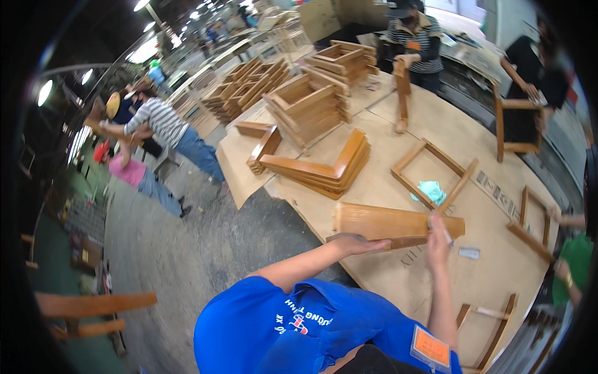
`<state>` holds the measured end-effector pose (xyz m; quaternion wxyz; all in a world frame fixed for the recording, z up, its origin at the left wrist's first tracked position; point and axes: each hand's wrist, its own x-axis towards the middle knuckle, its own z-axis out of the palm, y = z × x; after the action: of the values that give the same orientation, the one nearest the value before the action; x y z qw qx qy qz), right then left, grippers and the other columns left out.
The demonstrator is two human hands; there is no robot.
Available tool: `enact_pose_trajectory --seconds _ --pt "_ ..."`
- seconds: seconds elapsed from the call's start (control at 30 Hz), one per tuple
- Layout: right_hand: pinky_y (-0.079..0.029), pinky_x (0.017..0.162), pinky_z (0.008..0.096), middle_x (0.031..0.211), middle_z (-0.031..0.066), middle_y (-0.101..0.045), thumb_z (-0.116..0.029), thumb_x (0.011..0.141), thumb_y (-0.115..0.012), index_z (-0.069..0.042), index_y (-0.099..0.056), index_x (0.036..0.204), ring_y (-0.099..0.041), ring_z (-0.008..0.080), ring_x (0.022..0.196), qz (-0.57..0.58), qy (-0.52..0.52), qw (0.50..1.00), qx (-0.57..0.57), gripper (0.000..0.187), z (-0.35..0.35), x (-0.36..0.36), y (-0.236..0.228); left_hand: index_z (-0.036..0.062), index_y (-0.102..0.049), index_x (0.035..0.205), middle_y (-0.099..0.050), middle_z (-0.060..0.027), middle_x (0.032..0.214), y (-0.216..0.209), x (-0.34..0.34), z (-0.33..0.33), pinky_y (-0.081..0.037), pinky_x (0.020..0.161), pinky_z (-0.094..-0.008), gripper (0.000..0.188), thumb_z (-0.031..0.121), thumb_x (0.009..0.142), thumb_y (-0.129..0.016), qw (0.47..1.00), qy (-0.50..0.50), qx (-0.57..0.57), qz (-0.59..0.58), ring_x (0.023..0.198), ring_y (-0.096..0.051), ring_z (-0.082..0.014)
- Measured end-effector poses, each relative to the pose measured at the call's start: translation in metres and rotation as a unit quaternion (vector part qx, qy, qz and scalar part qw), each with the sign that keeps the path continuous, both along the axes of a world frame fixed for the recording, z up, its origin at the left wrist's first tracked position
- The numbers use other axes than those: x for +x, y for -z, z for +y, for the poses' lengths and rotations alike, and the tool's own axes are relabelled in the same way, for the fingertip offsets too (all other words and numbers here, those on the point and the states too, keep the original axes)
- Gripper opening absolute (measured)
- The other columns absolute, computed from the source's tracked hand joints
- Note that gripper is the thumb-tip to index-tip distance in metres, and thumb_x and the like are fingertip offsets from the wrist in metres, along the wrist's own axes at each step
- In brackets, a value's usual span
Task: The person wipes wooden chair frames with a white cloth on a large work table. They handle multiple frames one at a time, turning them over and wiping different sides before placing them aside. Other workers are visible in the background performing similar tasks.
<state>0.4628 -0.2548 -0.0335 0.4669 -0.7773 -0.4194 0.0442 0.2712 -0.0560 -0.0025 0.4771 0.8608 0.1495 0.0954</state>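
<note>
Over the near edge of the table [492, 271], a wooden board [389, 219] is held between both hands. It is borne from below by the left hand [367, 246], whose fingers are stretched out under its lower side; near its right end it is grasped by the right hand [439, 238]. Whether something pale is also pinched in those fingers cannot be told. Work on the face of the board is judged to be the step in hand; for the next move, steady support from the left and a light, even touch from the right are called for.

One board is held here. One pad [469, 253] is seen lying just to its right, and one green cloth [431, 192] farther off. Three frames are counted on the table: one by the cloth [445, 157], one at the right edge [529, 242], touched by another person's hand [553, 214], and one at the lower right [506, 327]. Three stacks [314, 112] are set beyond, their layers too crowded to be counted.
</note>
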Motion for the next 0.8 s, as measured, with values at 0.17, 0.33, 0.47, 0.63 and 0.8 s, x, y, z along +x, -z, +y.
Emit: enact_pose_trajectory --seconds 0.17,0.33,0.47,0.63,0.8 --pt "-0.029 0.11 0.0436 0.141 0.0177 -0.043 -0.002 0.082 -0.05 -0.001 -0.047 0.133 -0.037 0.0366 0.133 -0.08 -0.224 0.966 0.101 0.052 0.053 -0.091 -0.103 0.0071 -0.037 0.138 -0.038 -0.0155 0.143 0.024 0.012 -0.012 -0.032 0.109 -0.0355 0.064 0.051 0.093 -0.046 0.996 0.083 0.004 -0.023 0.131 -0.039 -0.0262" --pt "-0.029 0.11 0.0427 0.143 0.0182 -0.041 -0.002 0.081 -0.051 0.0 -0.046 0.134 -0.036 0.0368 0.134 -0.097 -0.233 0.966 0.054 0.053 0.042 -0.061 -0.091 0.007 -0.042 0.136 -0.043 -0.0144 0.141 0.014 0.003 0.003 -0.036 0.106 -0.0352 0.06 0.048 0.093 -0.05 0.957 0.097 -0.274 0.028 0.129 -0.042 -0.0254" --pt "-0.025 0.112 0.0426 0.145 0.0197 -0.037 -0.004 0.081 -0.052 0.0 -0.041 0.137 -0.033 0.0366 0.136 -0.069 -0.078 0.994 -0.035 0.057 0.008 -0.031 -0.053 0.0081 -0.056 0.124 -0.058 -0.0088 0.127 -0.003 -0.009 0.027 -0.041 0.1 -0.0336 0.049 0.039 0.087 -0.064 0.987 0.087 -0.125 0.053 0.119 -0.052 -0.0225" --pt "-0.026 0.111 0.0453 0.146 0.0193 -0.036 -0.02 0.082 -0.061 0.0 -0.037 0.139 -0.031 0.0395 0.135 -0.136 -0.155 0.979 -0.005 0.066 0.031 -0.061 -0.088 0.0083 -0.057 0.124 -0.058 -0.0105 0.127 0.013 0.025 0.012 -0.041 0.099 -0.0339 0.051 0.042 0.086 -0.064 0.952 0.148 -0.269 -0.02 0.117 -0.052 -0.0242" --pt "-0.024 0.11 0.0486 0.147 0.0186 -0.034 -0.045 0.085 -0.055 0.0 -0.036 0.14 -0.029 0.0413 0.136 -0.25 -0.193 0.948 -0.03 0.073 0.049 -0.07 -0.118 0.0074 -0.059 0.121 -0.06 -0.0114 0.122 0.018 0.054 0.001 -0.042 0.097 -0.0347 0.054 0.045 0.083 -0.066 0.972 0.161 0.052 -0.162 0.112 -0.055 -0.0241"
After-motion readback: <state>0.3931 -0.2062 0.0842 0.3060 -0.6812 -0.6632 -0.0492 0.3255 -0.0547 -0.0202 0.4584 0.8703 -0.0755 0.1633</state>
